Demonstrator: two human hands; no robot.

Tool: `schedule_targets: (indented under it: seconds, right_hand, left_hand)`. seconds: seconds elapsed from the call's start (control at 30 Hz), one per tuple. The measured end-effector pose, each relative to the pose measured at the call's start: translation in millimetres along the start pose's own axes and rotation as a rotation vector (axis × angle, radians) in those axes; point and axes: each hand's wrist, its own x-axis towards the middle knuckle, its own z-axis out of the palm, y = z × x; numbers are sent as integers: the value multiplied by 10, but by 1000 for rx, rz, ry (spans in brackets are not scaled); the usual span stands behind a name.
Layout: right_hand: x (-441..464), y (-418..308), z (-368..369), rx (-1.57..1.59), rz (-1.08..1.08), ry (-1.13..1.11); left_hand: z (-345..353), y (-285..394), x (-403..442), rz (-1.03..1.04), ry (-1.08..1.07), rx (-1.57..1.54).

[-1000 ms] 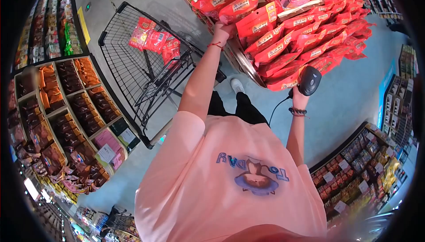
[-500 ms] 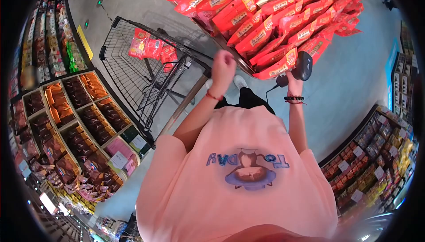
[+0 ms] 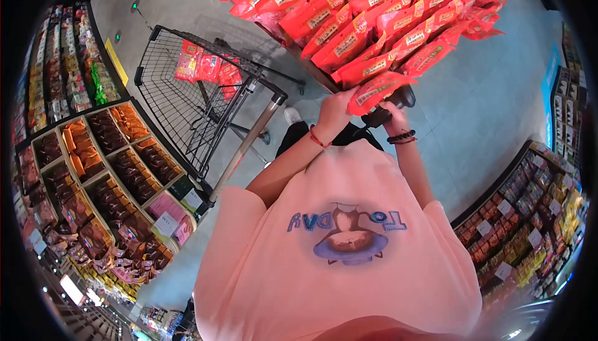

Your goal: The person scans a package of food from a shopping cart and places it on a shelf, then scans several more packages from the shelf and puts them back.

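Observation:
My left hand (image 3: 336, 111), with a thin red bracelet at the wrist, is closed on the near end of a red snack bag (image 3: 379, 91). That bag is tilted, and what looks like a barcode panel shows on its near end. Wrapped around a black handheld scanner (image 3: 403, 96) is my right hand (image 3: 397, 120), which wears a dark beaded bracelet. The scanner sits right beside the bag and is partly covered by it. Just beyond both hands, rows of similar red bags (image 3: 349, 48) stand packed in a display bin.
To the left stands a wire shopping cart (image 3: 180, 91) holding several red packets (image 3: 205, 67); its handle (image 3: 249, 141) reaches near my left arm. Compartmented snack shelves (image 3: 112, 172) line the left side. More stocked shelves (image 3: 517, 216) curve along the right.
My left hand has moved right and gripped a red bag, drawing it toward me beside the scanner. My right hand with the scanner has shifted slightly left and nearer my body.

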Motion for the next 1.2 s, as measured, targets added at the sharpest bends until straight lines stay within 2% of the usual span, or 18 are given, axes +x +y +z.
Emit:
schedule_targets:
  seconds: [0.1, 0.23, 0.33, 0.37, 0.47, 0.5, 0.6, 0.67, 0.73, 0.83, 0.93, 1.1, 1.2]
  right_hand:
    - [7, -50, 22, 21, 21, -10]
    - [205, 77, -236, 84, 155, -18]
    - [145, 92, -214, 7, 83, -83]
    - [117, 49, -166, 12, 58, -82]
    - [105, -101, -24, 76, 152, 54]
    - [173, -69, -129, 31, 152, 82]
    - [322, 108, -409, -124, 153, 214]
    - [283, 143, -468, -14, 111, 343]
    - [196, 126, -436, 101, 82, 362]
    - [113, 101, -210, 232, -42, 206]
    - [251, 144, -173, 130, 30, 7]
    - [243, -17, -155, 130, 83, -20]
    - [320, 92, -295, 112, 117, -28]
  left_hand:
    - [1, 120, 3, -29, 39, 25]
    - [130, -45, 50, -56, 73, 10]
    - [-16, 145, -57, -83, 31, 57]
    - [-106, 247, -71, -81, 120, 12]
    - [-136, 97, 13, -96, 150, -15]
    - [-108, 112, 34, -138, 89, -1]
    - [13, 126, 76, -101, 86, 79]
    - [8, 101, 76, -112, 75, 96]
    - [16, 93, 58, -118, 67, 130]
    - [20, 100, -13, -111, 45, 209]
    - [32, 147, -83, -106, 31, 261]
    - [68, 377, -84, -103, 23, 241]
    - [230, 210, -47, -63, -12, 283]
